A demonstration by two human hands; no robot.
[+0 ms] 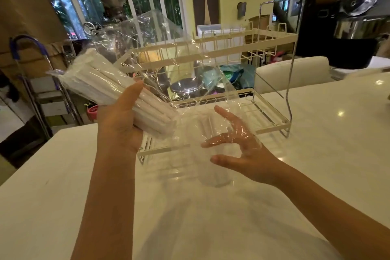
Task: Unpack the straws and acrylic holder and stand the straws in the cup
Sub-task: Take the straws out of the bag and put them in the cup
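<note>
My left hand grips a bundle of white straws still in its clear wrap, tilted up to the left above the table. A large sheet of clear plastic packaging billows from the bundle toward the right. My right hand is spread with straight fingers, and the film drapes over them. A clear acrylic cup shows faintly by my right thumb and index finger, blurred and seen through the plastic. Whether the fingers touch it cannot be told.
A white two-tier wire dish rack with a chrome frame stands on the white table just behind my hands. Beyond the table are a white chair back, a cluttered room and a metal shelf cart at the left.
</note>
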